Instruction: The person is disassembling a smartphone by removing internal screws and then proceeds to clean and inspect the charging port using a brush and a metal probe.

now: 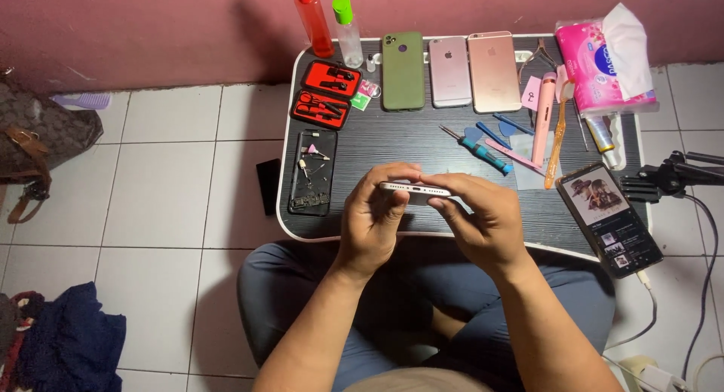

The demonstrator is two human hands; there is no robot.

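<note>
Both hands hold one silver phone [415, 190] edge-on above the near edge of the table [422, 139]. The left hand [371, 218] has its grip closed around the phone's left end, thumb and fingers pinching it; the right hand [483, 215] has its grip closed on the right end.

Along the far edge lie three more phones side by side: one green [403, 70], one silver-pink [449, 71], one rose gold [494, 71]. A fifth phone [609, 218], its screen lit, lies at the right edge.

At the far left corner stand two bottles, one red [313, 19] and one clear with a green cap [347, 30]. Beside them sit two red tool cases [326, 93], and below them one clear tray [313, 173] of what seem to be small bits. One blue screwdriver [479, 151] lies mid-table. One pink tissue pack [603, 60] sits at the far right corner.
</note>
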